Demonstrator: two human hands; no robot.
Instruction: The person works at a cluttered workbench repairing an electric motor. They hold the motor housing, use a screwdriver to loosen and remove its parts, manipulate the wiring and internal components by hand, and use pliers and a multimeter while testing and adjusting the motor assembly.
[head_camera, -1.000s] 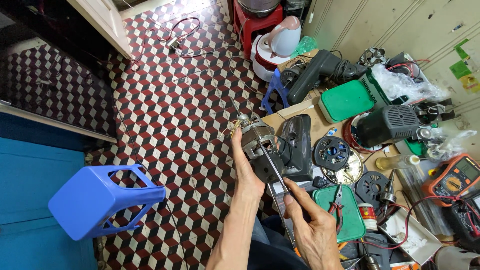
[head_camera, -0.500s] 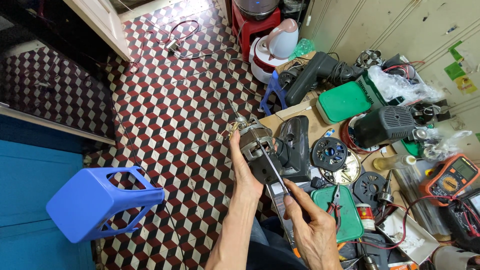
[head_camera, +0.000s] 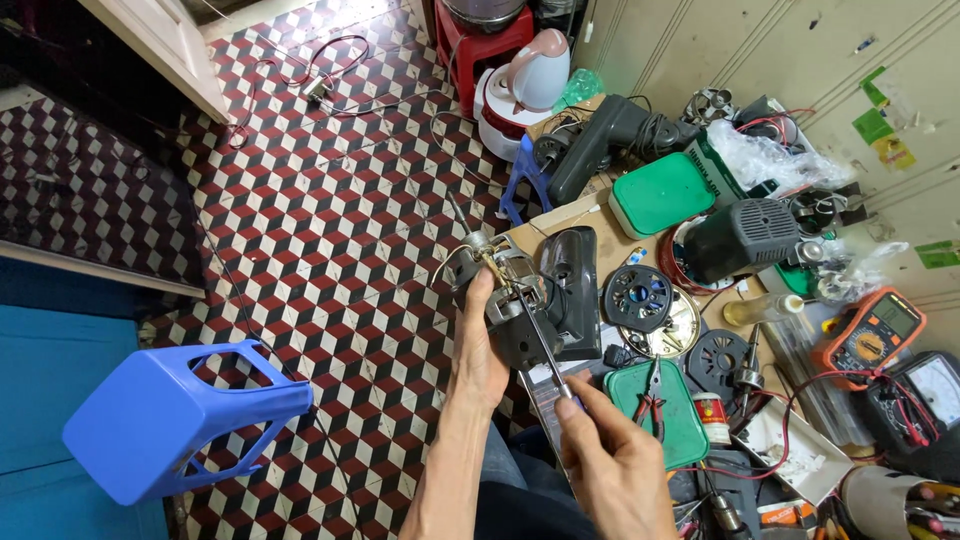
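Gripping the motor (head_camera: 507, 300), the left hand (head_camera: 478, 350) is closed; right hand (head_camera: 610, 460) pinches a screwdriver (head_camera: 545, 350) touching the motor.

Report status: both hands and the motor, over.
Left hand grips small electric motor, shaft up. Right hand holds screwdriver, tip at motor body. Black housing close behind motor.

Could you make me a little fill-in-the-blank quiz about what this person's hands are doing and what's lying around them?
1. The left hand grips a small grey metal motor, while the right hand holds a slim metal ____ whose tip rests on it.
2. The plastic stool tipped on its side on the checkered tile floor is ____ in colour.
3. The red-handled pliers lie on a flat ____ plastic lid.

Missing words: screwdriver; blue; green
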